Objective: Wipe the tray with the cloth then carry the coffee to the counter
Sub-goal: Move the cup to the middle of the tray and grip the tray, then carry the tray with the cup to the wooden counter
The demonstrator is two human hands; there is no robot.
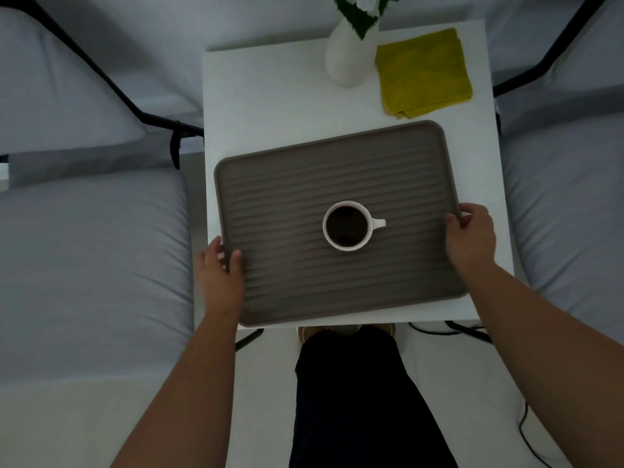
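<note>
Both hands on the tray, coffee aboard, white square tabletop (270, 96) between grey cushioned seats.

I note the taupe ribbed rectangular tray (290, 184) lying slightly askew on the tabletop's near half. White ceramic cup of black coffee (347, 225) stands at its centre, handle to the right. Left hand (221, 271) is curled around the left rim; right hand (470, 233) is closed over the right rim. Folded yellow cloth (423, 72) lies at the far right corner, just beside a white vase (347, 59) with green leaves.
</note>
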